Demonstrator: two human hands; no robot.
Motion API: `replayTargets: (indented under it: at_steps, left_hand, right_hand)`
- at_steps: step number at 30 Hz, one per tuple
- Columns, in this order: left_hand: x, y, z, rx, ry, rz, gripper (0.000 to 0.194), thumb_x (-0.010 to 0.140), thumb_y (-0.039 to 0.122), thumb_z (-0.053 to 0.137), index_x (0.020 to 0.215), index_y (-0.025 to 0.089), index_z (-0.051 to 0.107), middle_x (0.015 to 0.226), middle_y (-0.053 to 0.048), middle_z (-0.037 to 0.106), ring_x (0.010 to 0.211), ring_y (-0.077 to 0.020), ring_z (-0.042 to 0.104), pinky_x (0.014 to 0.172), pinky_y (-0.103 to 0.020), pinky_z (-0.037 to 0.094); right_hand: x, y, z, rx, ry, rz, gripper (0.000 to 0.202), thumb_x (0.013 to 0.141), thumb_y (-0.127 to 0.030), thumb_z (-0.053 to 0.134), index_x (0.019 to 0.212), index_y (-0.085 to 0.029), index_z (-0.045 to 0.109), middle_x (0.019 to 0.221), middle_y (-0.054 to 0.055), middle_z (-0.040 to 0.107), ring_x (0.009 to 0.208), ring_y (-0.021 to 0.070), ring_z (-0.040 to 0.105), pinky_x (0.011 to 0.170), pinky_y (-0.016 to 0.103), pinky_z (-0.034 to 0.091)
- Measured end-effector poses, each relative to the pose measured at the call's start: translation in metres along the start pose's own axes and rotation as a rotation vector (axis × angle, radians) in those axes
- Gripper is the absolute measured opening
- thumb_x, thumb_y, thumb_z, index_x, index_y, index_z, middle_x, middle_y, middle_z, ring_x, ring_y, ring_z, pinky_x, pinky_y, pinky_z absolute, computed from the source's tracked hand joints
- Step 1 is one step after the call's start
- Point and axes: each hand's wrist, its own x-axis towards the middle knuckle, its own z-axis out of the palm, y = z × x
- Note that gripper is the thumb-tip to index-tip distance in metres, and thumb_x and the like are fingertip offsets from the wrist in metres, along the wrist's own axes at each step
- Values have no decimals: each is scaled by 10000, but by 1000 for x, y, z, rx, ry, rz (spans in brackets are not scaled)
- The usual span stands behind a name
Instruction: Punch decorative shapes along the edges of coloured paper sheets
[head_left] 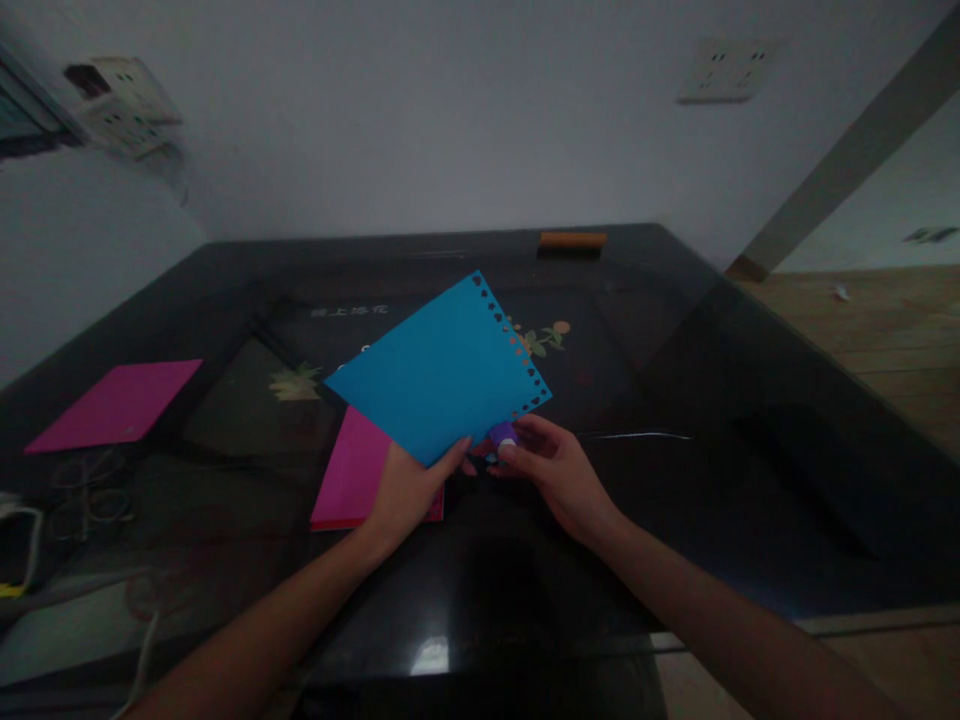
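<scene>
A sheet of blue paper (442,360) is held up at a slant above the table, with cut-out shapes in a row along its right edge and a few on its lower right edge. My left hand (412,490) grips its lower corner between thumb and fingers. My right hand (559,465) is closed around a small purple and white craft punch (504,436) at the sheet's lower right edge. Whether the paper sits inside the punch's slot I cannot tell. Partly beneath the blue sheet and my left hand lies a stack of pink paper (349,475).
The dark glossy table (675,520) meets a white wall. Another pink sheet (120,400) lies at the left, near eyeglasses-like wire shapes (90,495) that are hard to make out. An orange-brown roll-like object (573,241) rests by the back edge. White cables (30,545) run at far left.
</scene>
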Motion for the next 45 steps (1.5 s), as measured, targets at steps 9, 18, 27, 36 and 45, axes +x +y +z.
replayTargets:
  at_steps: [9, 18, 27, 36, 45]
  left_hand:
    - [-1, -5, 3, -1, -40, 22, 204, 748, 366, 614, 601, 226, 635, 614, -28, 698, 661, -221, 654, 757, -348, 490]
    - [0, -6, 4, -20, -83, -10, 202, 761, 376, 601, 628, 232, 646, 651, -34, 707, 645, -211, 654, 711, -338, 501]
    - [-1, -7, 4, -23, -98, -19, 212, 766, 380, 600, 631, 222, 647, 653, -27, 710, 649, -213, 662, 702, -327, 512]
    - [0, -6, 4, -45, -103, -34, 186, 759, 363, 603, 649, 219, 647, 648, -23, 709, 631, -206, 663, 706, -332, 512]
    - [-1, -7, 5, -50, -114, -39, 193, 760, 377, 603, 660, 217, 647, 655, -24, 710, 622, -194, 654, 697, -317, 512]
  right_hand:
    - [4, 1, -2, -42, -1, -37, 280, 591, -277, 816, 827, -218, 678, 812, 1, 688, 743, 168, 652, 708, 318, 520]
    - [3, 0, -2, -14, 23, -46, 262, 597, -272, 808, 813, -206, 676, 810, 0, 681, 712, 139, 619, 719, 304, 512]
    - [2, 0, -1, 0, 39, -61, 254, 594, -273, 808, 793, -204, 666, 789, -9, 672, 710, 145, 624, 713, 311, 518]
    - [4, 2, -3, 8, 61, -89, 274, 577, -276, 819, 794, -197, 671, 797, 3, 668, 728, 144, 612, 715, 307, 527]
    - [4, 0, -1, 25, 61, -87, 273, 580, -268, 816, 805, -203, 674, 785, -6, 667, 702, 132, 603, 714, 301, 515]
